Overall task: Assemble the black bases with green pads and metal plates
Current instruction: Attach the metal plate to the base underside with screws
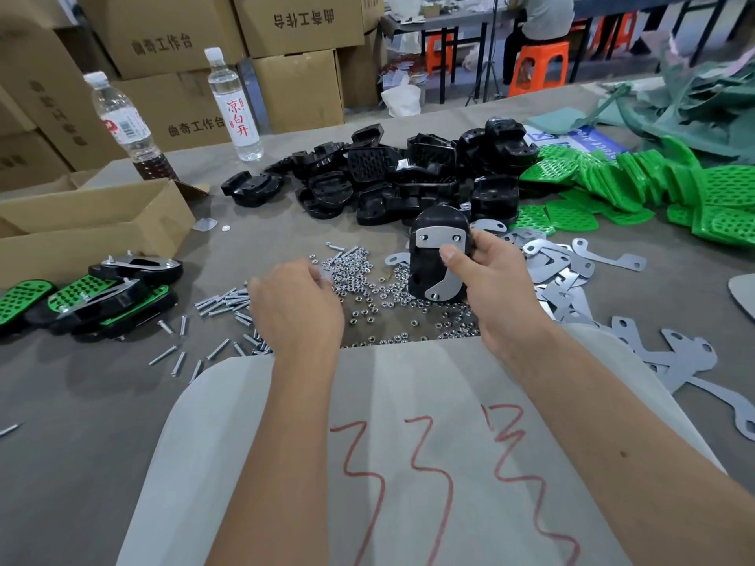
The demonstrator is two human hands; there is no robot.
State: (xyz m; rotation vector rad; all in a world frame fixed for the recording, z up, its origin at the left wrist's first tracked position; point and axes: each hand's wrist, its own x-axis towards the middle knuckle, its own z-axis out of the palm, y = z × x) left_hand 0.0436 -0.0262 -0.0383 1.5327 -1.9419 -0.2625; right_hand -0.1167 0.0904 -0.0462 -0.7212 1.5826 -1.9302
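Right hand (496, 275) gripping a black base (433, 259) upright above the bench (81, 402), thumb pressed on the metal plate (443, 261) laid against its face. Left hand (296, 306) lowered over the heap of nuts (367, 279) and screws (222, 302), fingers curled down into the pile — cannot tell whether anything is pinched. Behind, a pile of loose black bases (388, 173); to its right, green pads (637, 185) stacked and fanned out. More metal plates (572, 271) scattered just right of the held base, reaching toward the near edge. At far left, finished pieces (94, 298) — black with green pads and plates — lying together beside an open cardboard box (90, 222). Two bottles (233, 104) standing at the back of the bench. Grey sheet with red scrawl (408, 463) under both forearms.
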